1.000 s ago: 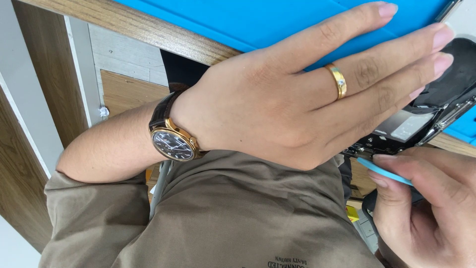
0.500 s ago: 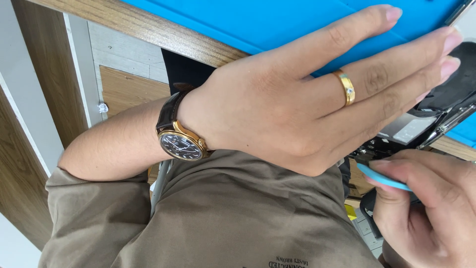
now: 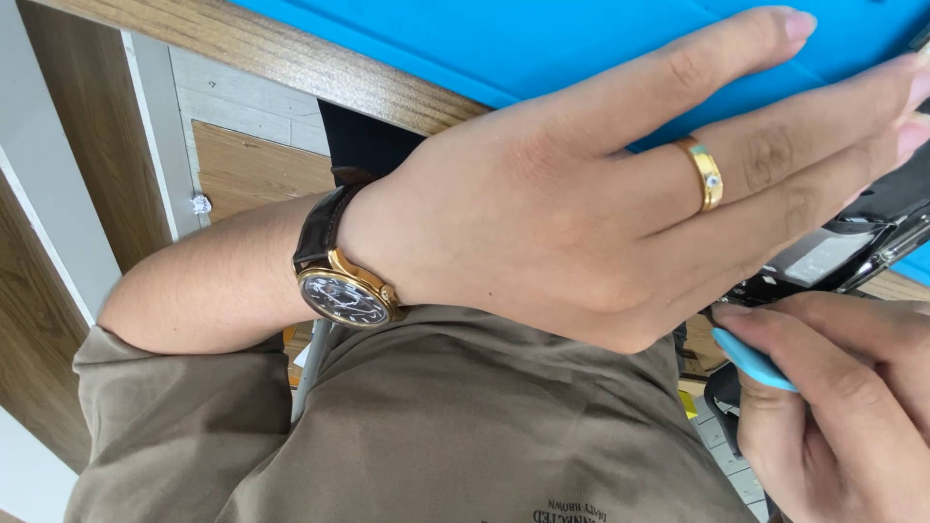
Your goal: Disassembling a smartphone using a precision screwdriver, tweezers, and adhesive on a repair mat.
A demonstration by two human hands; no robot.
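The dark opened device point(image 3: 852, 254), flat and electronic with a pale panel showing inside its frame, lies at the right edge of the head view, at the near edge of the surface point(image 3: 320, 68), whose wooden rim carries a blue mat point(image 3: 504, 44). Its long axis runs on a slant, rising toward the right edge of the picture. The left hand point(image 3: 601, 208) lies over it from the left, fingers stretched out long and nearly flat, pointing right along that same slant; the lower fingers rest on the device's upper face and hide much of it, so the hand presses down on it without curling round it. A gold ring point(image 3: 705, 174) sits on one finger and a gold wristwatch with a dark strap point(image 3: 344, 281) on the wrist. The right hand point(image 3: 843, 407) comes up from below and to the right, closed in a pinch on a thin light-blue pry tool point(image 3: 754, 360), whose tip points up and left toward the device's lower edge and lies just beside it; whether tip and edge touch cannot be told. Of the two, the left hand is on the device, while the right hand is just under it. Below both lies the person's olive shirt point(image 3: 465, 426).
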